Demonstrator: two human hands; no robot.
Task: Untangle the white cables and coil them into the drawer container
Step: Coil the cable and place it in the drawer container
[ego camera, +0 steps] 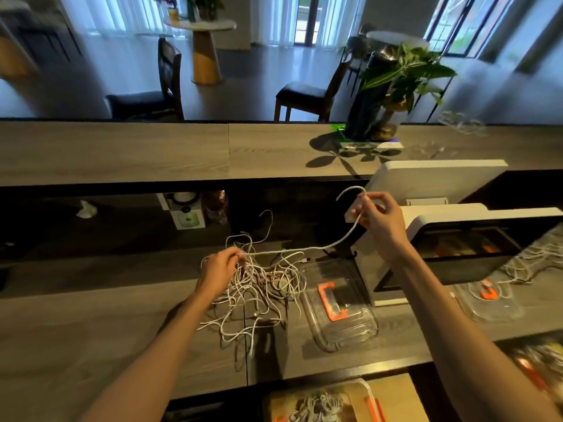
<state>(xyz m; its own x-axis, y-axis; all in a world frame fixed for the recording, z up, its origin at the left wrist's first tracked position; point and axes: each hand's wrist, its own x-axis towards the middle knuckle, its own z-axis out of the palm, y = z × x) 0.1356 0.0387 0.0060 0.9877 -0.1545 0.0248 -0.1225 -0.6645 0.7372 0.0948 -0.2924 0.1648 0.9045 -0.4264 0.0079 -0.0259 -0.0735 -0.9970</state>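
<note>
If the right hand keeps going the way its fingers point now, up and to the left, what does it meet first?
Probably nothing close. The right hand, pinching a white cable, points toward the dark recess under the upper counter. That counter's front edge looks like the first obstacle, though depth is unclear.

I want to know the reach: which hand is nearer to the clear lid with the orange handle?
Left. The left hand grips the tangled white cables beside the clear lid. The right hand is raised beyond it, pinching one pulled-out cable.
</note>
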